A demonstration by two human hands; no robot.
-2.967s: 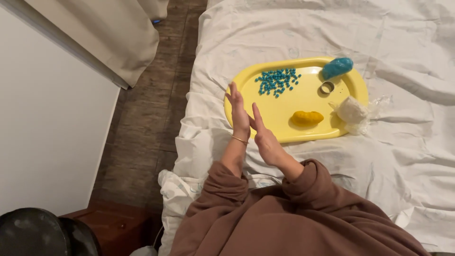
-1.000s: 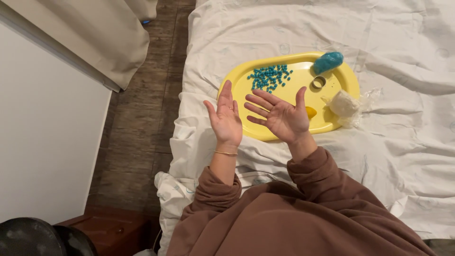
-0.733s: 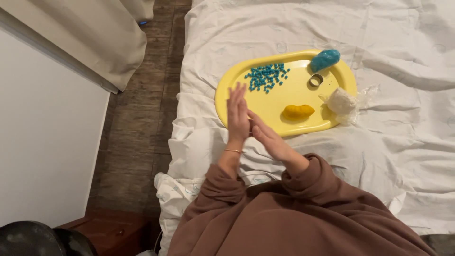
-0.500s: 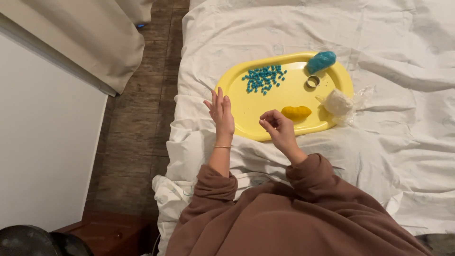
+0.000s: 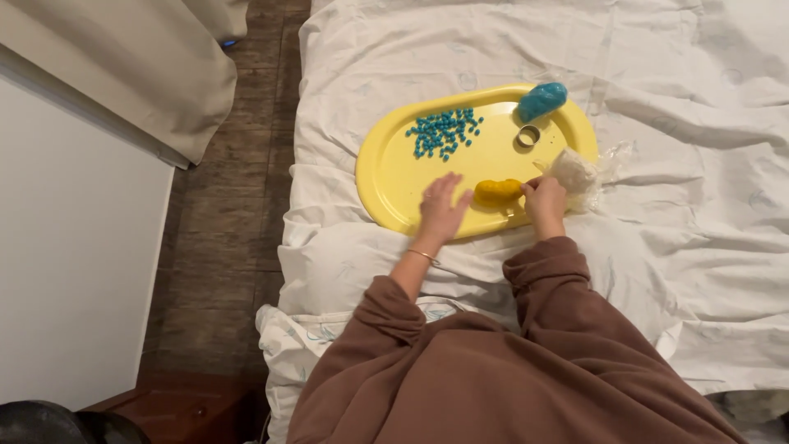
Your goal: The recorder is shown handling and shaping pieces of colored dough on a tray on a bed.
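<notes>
Yellow dough lump [image 5: 498, 191], smooth, oblong and lying flat, sits on the near part of an oval yellow tray [image 5: 386, 177], which rests on a bed [image 5: 699, 247] covered with a wrinkled white sheet. On the tray's far left lies a loose scatter of small blue pellets [image 5: 444, 133]; at its far right rim lies a blue, rough-textured lump [image 5: 542, 100], with a small metal ring [image 5: 528, 136] just nearer than it. A whitish lump in clear plastic wrap [image 5: 575, 171] lies at the tray's right rim. The left hand [image 5: 441, 210] rests palm down on the tray, fingers spread and released, just left of the yellow lump. The right hand [image 5: 545, 201], fingers curled, touches the lump's right end; whether it actually pinches the lump cannot be told. Both forearms emerge from brown sleeves [image 5: 542, 271], and a thin bracelet [image 5: 422, 256] circles the left wrist.
</notes>
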